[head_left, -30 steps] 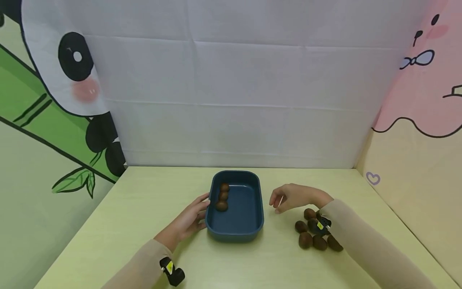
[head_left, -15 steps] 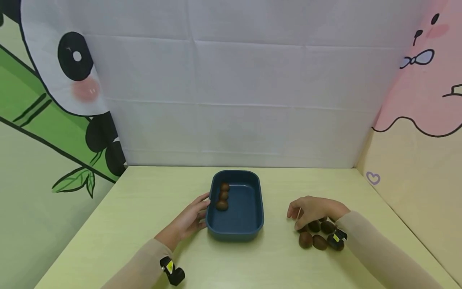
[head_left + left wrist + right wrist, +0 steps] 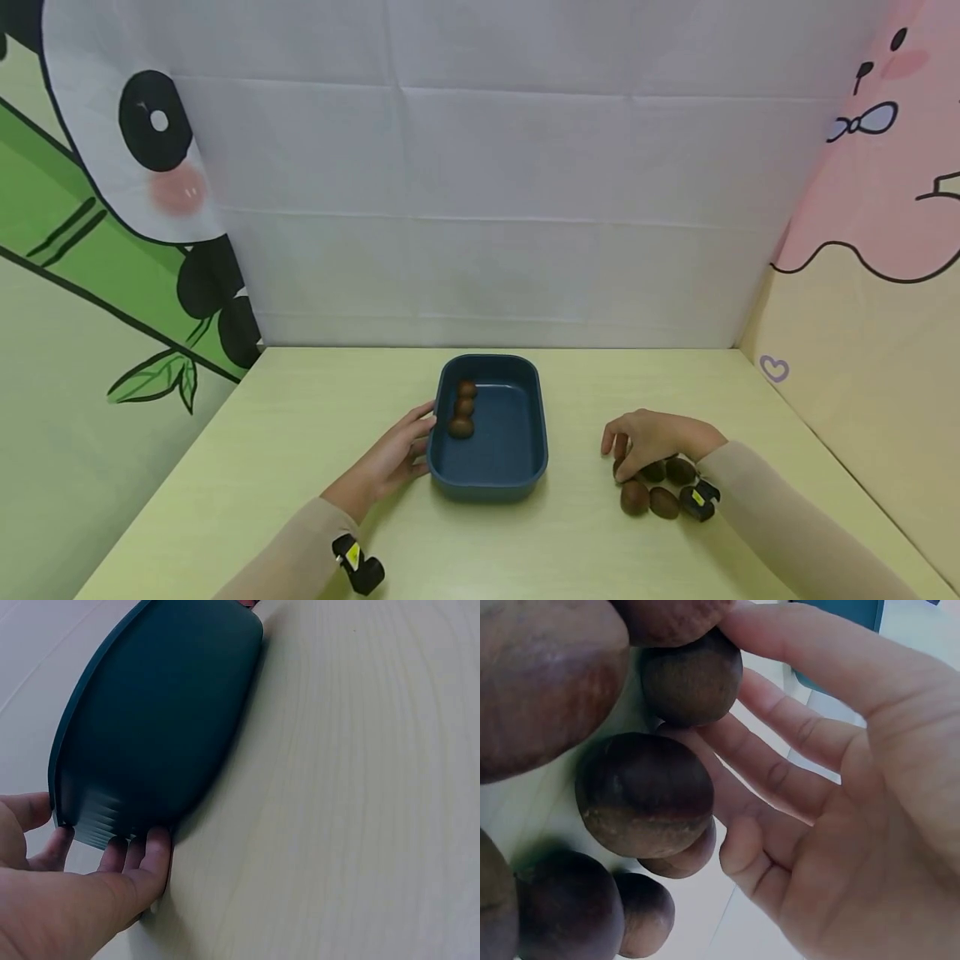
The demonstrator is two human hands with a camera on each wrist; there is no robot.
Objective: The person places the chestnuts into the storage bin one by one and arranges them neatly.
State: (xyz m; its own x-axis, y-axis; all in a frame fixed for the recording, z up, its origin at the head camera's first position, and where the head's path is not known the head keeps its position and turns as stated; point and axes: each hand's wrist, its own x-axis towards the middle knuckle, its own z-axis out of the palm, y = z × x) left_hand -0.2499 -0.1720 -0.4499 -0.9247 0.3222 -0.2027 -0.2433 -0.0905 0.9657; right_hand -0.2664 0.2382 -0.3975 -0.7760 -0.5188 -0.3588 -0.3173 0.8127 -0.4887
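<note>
Right hand: lower right of the head view, the right hand (image 3: 652,437) is bent over a cluster of nuts, its thumb and fingertips pinching the gripped chestnut (image 3: 694,679) at the cluster's left edge (whether that nut is off the table cannot be told).
Chestnuts by the right hand: brown, rounded and slightly glossy, the loose chestnuts (image 3: 634,497) sit close together at the lower right; some are partly hidden by the hand and wrist. In the right wrist view they fill the left half, the largest at the upper left.
Left hand: lower centre-left, the left hand (image 3: 393,454) rests its spread fingers against the outside of the tray's left wall, touching rather than wrapping round it.
Tray: just below the centre of the head view stands a dark blue rectangular tray (image 3: 487,493) with rounded corners, upright on the table.
Chestnuts in the tray: the three lined-up chestnuts (image 3: 463,407) form a column along its left wall, towards the far end.
Sleeves: both are beige, each with a small black camera (image 3: 358,565) at the wrist.
Table: the pale wood-grain table (image 3: 337,396) spans the lower frame.
Backdrop: a creased white sheet (image 3: 487,167) hangs behind, between a cartoon panda (image 3: 97,125) at the upper left and a pink cartoon animal (image 3: 885,183) at the upper right.
</note>
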